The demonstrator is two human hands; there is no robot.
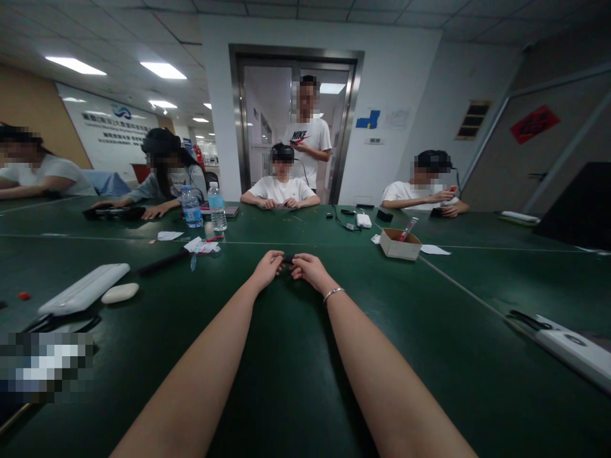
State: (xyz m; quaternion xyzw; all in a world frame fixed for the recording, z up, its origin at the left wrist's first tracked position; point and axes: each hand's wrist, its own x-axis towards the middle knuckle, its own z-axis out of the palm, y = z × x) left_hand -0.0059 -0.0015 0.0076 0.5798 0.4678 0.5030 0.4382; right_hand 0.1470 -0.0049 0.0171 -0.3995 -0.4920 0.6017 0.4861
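Note:
Both my arms reach forward over the green table (pixel 286 356). A small dark object (pixel 287 259) bridges the gap between my hands, too small for me to tell its kind. My left hand (pixel 268 268) pinches its left end with thumb and fingers. At the other end my right hand (pixel 309 270) closes on it, a silver bracelet (pixel 333 294) round that wrist. The fingers partly hide the object, and it is held close to the tabletop.
Left of my arms lie a white case (pixel 86 289), a white computer mouse (pixel 120 293) and a black stick-like item (pixel 162 262). Water bottles (pixel 217 210) stand farther back. A small open box (pixel 400 245) sits to the right. Several people are around the table's far side.

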